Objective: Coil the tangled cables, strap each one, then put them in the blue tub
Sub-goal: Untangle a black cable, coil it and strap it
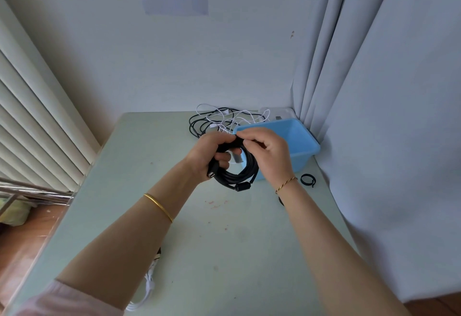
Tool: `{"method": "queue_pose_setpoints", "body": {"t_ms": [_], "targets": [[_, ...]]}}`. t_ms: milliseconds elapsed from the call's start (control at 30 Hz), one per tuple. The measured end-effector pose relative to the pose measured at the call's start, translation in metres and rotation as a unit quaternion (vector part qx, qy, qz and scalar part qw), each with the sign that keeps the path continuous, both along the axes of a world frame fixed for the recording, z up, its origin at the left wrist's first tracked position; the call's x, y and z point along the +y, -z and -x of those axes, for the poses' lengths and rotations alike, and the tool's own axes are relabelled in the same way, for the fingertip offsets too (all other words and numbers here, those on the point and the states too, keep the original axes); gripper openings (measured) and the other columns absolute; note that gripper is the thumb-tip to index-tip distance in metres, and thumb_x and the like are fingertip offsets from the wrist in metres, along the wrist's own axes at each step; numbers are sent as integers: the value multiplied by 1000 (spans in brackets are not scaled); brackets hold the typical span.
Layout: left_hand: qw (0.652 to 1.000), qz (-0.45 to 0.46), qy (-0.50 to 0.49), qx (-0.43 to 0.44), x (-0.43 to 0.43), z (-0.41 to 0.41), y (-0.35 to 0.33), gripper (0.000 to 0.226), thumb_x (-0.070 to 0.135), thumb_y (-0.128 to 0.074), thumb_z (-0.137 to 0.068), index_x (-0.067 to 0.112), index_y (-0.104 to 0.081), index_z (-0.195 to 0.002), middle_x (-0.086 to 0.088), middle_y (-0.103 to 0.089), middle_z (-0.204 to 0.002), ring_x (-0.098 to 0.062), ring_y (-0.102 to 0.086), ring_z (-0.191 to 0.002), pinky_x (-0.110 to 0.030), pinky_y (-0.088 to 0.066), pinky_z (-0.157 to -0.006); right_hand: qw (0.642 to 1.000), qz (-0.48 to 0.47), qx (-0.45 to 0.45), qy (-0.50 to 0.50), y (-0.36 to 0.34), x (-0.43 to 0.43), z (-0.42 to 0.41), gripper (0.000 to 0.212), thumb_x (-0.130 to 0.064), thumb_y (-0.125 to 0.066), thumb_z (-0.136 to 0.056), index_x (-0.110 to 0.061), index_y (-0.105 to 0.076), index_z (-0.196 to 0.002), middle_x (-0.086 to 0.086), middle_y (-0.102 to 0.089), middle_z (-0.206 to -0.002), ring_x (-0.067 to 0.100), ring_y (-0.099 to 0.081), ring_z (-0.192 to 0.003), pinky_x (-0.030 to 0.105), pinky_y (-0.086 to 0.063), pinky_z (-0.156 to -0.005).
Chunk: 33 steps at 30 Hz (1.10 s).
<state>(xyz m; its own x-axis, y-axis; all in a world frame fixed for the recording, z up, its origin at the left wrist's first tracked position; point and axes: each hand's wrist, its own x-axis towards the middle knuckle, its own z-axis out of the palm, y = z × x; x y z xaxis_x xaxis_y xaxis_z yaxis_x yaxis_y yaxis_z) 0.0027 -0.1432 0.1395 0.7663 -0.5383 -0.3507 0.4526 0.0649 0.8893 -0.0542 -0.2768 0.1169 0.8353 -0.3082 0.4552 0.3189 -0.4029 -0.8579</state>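
Head view, nearest first: a white cable (147,288) lies looped at the near edge of the counter (224,241), partly hidden under the left forearm.

Above the middle of the counter both hands hold the black cable (239,173), already wound into a round coil of several turns. The left hand (209,156) is curled round the coil's left side, with a plug end poking out below its palm. The right hand (264,151) pinches the top of the bundle between thumb and fingertips. Whether a strap sits under those fingers cannot be told.

This cable looks thick, rubbery and fairly stiff, so I judge it light but springy: the turns will want to fan open if the grip loosens. The best hold is across all turns at one spot, clear of the hard ferrite lump (240,187) at the bottom, which would stop a strap from cinching flat.

A spare black strap (308,180) lies in a loop near the right edge. Beyond the hands, the blue tub (303,138) sits at the far right corner, and what shows of its inside holds nothing. Just left of it, along the far edge, lies the tangle of thin cables (219,118), softer and limper by the look.
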Motion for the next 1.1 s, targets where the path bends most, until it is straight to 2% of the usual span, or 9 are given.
{"method": "queue_pose_setpoints", "body": {"t_ms": [133, 267, 333, 467, 567, 700, 867, 1033, 1100], "targets": [[1000, 2, 13, -3, 0, -1, -5, 21, 23, -47, -95, 12, -58, -81, -6, -57, -66, -4, -24, -33, -14, -24, -35, 999, -35, -4, 7, -3, 2, -1, 26, -2, -51, -76, -7, -75, -85, 1, -70, -91, 12, -65, -92, 28, -52, -84], [995, -17, 50, -84, 3, -2, -3, 5, 2, -54, -91, 6, -55, -88, -7, -55, -68, -4, -25, -36, -15, -26, -35, 997, -78, 2, 2, -8, 4, -1, 29, -6, -45, -73, -8, -74, -80, 1, -71, -85, 10, -66, -87, 26, -52, -82], [993, -20, 50, -106, 5, 0, -4, 10, -5, -54, -88, 5, -53, -88, -6, -57, -62, -5, -24, -38, -15, -25, -38, 994, -104, 8, -7, -11, 3, -1, 31, -4, -44, -73, -6, -73, -80, 3, -71, -83, 9, -66, -85, 21, -51, -78], [991, -46, 37, -118, 5, 3, -7, 23, -11, -53, -87, 11, -48, -86, 2, -57, -48, -6, -29, -38, -17, -27, -39, 986, -155, 53, -15, -9, 1, -2, 25, 7, -48, -82, 0, -71, -87, 3, -70, -83, 7, -63, -75, 15, -47, -64], [984, -87, 47, -151, 4, 4, -6, 23, -12, -53, -86, 11, -51, -88, 6, -56, -47, -9, -33, -42, -20, -28, -42, 986, -150, 72, -12, -2, 0, -3, 18, 3, -59, -84, -9, -72, -85, 0, -70, -80, 6, -62, -71, 17, -48, -65], [977, -127, 33, -166, 7, 1, 0, 21, -10, -58, -84, 7, -49, -92, 2, -53, -56, -15, -30, -49, -21, -32, -41, 987, -143, 74, -21, 3, 2, -3, 24, 1, -65, -82, -22, -71, -79, -1, -71, -82, 15, -66, -77, 27, -53, -74], [974, -158, 32, -161, 21, -3, 6, 22, -9, -62, -82, 9, -51, -88, -5, -46, -67, -12, -33, -47, -20, -35, -40, 981, -161, 99, -33, 9, 14, -3, 20, -2, -66, -82, -22, -70, -80, -6, -69, -76, 8, -61, -68, 18, -45, -57], [972, -168, 36, -158, 41, 1, 13, 21, -8, -60, -85, 10, -50, -87, -8, -46, -73, -9, -37, -41, -19, -37, -41, 978, -146, 131, -76, 15, 26, -4, 23, 0, -70, -79, -22, -64, -80, -6, -68, -80, 5, -64, -74, 20, -52, -71], [971, -179, 25, -157, 48, 1, 17, 23, -8, -62, -84, 8, -48, -93, -9, -47, -73, -10, -36, -42, -22, -37, -41, 977, -132, 144, -81, 16, 32, -5, 23, 0, -70, -78, -21, -62, -79, -3, -66, -80, 4, -62, -70, 15, -49, -62]]}}
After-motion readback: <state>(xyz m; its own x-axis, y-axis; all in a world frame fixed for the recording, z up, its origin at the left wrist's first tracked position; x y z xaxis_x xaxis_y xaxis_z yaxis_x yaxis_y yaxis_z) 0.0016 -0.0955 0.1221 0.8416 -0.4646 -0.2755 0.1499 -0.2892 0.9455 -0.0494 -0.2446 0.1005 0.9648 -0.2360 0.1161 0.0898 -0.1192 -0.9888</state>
